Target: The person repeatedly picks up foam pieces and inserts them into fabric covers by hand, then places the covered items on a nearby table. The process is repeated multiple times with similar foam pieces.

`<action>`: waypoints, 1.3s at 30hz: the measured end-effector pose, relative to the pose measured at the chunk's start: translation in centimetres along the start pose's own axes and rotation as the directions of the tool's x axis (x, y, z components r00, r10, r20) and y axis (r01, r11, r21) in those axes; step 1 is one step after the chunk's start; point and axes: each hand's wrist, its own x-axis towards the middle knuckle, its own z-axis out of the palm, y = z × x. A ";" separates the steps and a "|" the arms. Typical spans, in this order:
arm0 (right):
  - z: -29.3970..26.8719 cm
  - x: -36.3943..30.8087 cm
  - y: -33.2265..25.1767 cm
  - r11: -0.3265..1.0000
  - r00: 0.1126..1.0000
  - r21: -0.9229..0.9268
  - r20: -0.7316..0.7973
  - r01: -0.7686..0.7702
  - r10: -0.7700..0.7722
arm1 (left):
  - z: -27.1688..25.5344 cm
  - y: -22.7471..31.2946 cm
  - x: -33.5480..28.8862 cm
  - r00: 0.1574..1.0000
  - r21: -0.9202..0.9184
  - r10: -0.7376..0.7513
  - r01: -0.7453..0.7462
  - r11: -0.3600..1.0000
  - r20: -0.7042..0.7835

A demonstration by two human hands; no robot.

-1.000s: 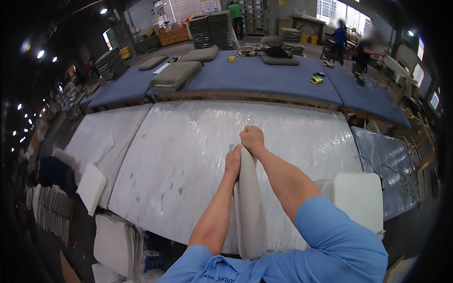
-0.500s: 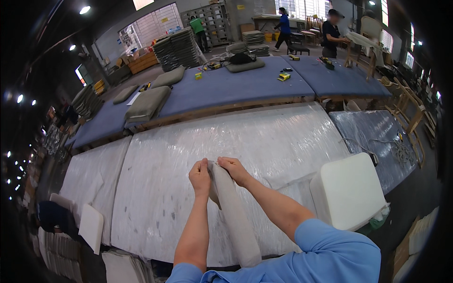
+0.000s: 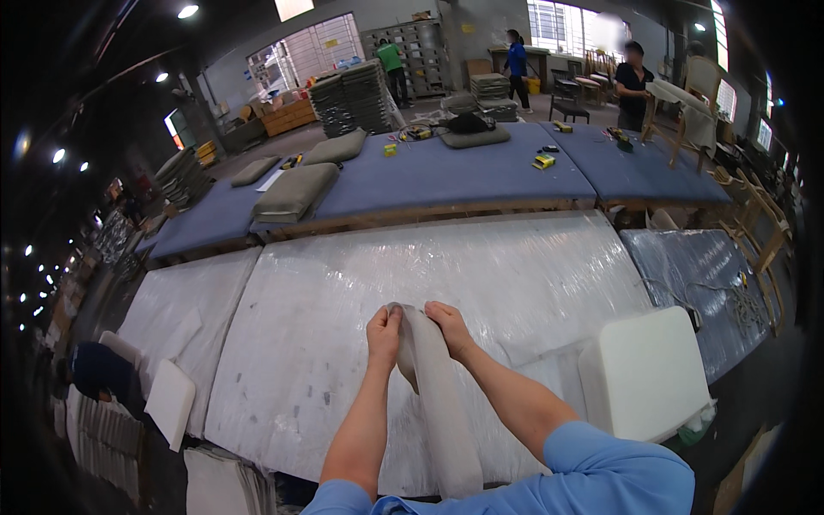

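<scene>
A long piece of light grey-beige cloth (image 3: 448, 421), folded lengthwise, hangs between my forearms, from my fingers down toward my blue shirt. My left hand (image 3: 384, 335) pinches its far left corner, thumb on top. Closed as well, my right hand (image 3: 450, 328) grips the far right edge a short way off. Between the hands the cloth's end curves open slightly, and a darker inner fold shows along its left side. Both hands are above a large table (image 3: 318, 300) wrapped in clear plastic film. What the lower end of the cloth rests on is hidden by my shirt.
Thick white foam cushions (image 3: 657, 360) are stacked at right. Blue-topped tables (image 3: 446, 184) beyond carry grey-green cushions (image 3: 296, 190) and small tools. At left, a bent-over person (image 3: 105, 378) is beside a white pad (image 3: 170, 399). Another person (image 3: 633, 86) handles a chair at far right.
My view has tilted, shifting the scene right and down. My hands are slightly farther apart, and the cloth's far end is spread a little wider between them.
</scene>
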 end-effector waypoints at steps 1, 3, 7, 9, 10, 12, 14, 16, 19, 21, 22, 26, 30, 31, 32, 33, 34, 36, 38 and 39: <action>-0.7 0.1 0.1 1.000 1.000 -0.019 0.001 0.013 -0.013 | 0.7 0.2 0.0 1.000 -0.034 0.003 -0.003 0.999 -0.001; -1.2 0.2 0.1 0.997 1.000 -0.078 -0.011 0.021 -0.022 | 1.9 0.3 -0.5 1.000 -0.091 -0.004 0.003 0.996 -0.009; -0.3 0.3 -0.2 0.989 0.998 -0.147 0.050 -0.021 0.029 | 1.2 0.8 -0.6 0.999 0.008 0.032 -0.031 0.999 -0.027; -1.0 0.3 -0.3 0.987 0.998 -0.157 0.061 -0.021 0.031 | 0.8 0.9 0.0 0.999 0.113 0.050 -0.051 0.992 0.014; -0.9 0.5 0.1 0.986 0.999 -0.165 0.035 -0.001 0.007 | 1.1 0.9 0.1 0.998 0.091 0.055 -0.051 0.995 -0.038; -1.0 0.3 0.9 0.988 1.000 -0.156 -0.017 0.010 -0.013 | 1.7 0.6 0.3 0.997 0.022 0.041 -0.040 0.999 -0.069; -1.2 0.0 1.5 0.997 0.999 -0.072 -0.052 -0.010 0.006 | 2.2 0.5 0.7 0.999 -0.023 0.037 -0.038 0.999 -0.036; -1.0 -0.4 1.6 0.998 0.997 0.038 -0.046 -0.057 0.059 | 2.4 0.2 1.3 0.998 -0.023 0.050 -0.051 0.998 -0.040; -0.7 -0.5 1.8 0.995 0.999 0.094 -0.012 0.041 -0.040 | 3.4 0.3 2.7 0.991 0.079 0.118 -0.113 0.990 -0.056; -0.7 -0.8 2.9 0.994 0.982 0.029 -0.162 0.104 -0.098 | 5.2 0.0 2.4 0.990 -0.021 0.112 -0.114 0.993 -0.089; -1.0 -1.0 2.1 0.997 0.988 -0.008 -0.135 0.077 -0.077 | 5.5 0.4 2.9 0.998 -0.106 0.066 -0.067 0.992 -0.019; -0.1 -1.5 1.2 1.000 0.995 0.016 -0.104 0.009 -0.007 | 5.8 1.4 3.9 0.995 -0.023 0.101 -0.101 0.995 -0.004; 0.3 -1.6 0.7 0.998 0.994 -0.043 -0.097 0.037 -0.041 | 5.3 2.2 6.3 0.994 0.143 0.095 -0.101 0.984 0.052; 0.3 -1.5 0.6 0.995 0.994 -0.087 -0.089 0.049 -0.057 | 5.3 2.3 6.8 0.991 0.179 0.117 -0.126 0.976 0.062; 0.3 -1.4 0.5 0.995 0.994 -0.081 -0.093 0.056 -0.063 | 5.3 2.0 6.9 0.985 0.233 0.167 -0.171 0.957 0.039; 0.4 -1.4 0.6 0.995 0.993 -0.074 -0.096 0.062 -0.069 | 5.4 1.7 7.1 0.976 0.288 0.217 -0.213 0.934 0.018; 0.3 -1.5 0.6 0.995 0.992 -0.070 -0.103 0.065 -0.072 | 5.7 1.3 7.1 0.965 0.340 0.264 -0.249 0.907 0.002; 0.2 -1.4 0.6 0.992 0.993 -0.121 -0.113 0.026 -0.040 | 5.8 0.8 7.3 0.960 0.425 0.276 -0.236 0.874 -0.036; 0.3 -1.3 0.6 0.978 0.991 -0.209 -0.131 0.005 -0.033 | 5.5 0.5 7.8 0.963 0.470 0.265 -0.214 0.857 -0.045; 0.2 -1.4 0.7 0.961 0.988 -0.276 -0.147 -0.003 -0.039 | 5.5 0.1 8.0 0.970 0.469 0.240 -0.195 0.862 -0.038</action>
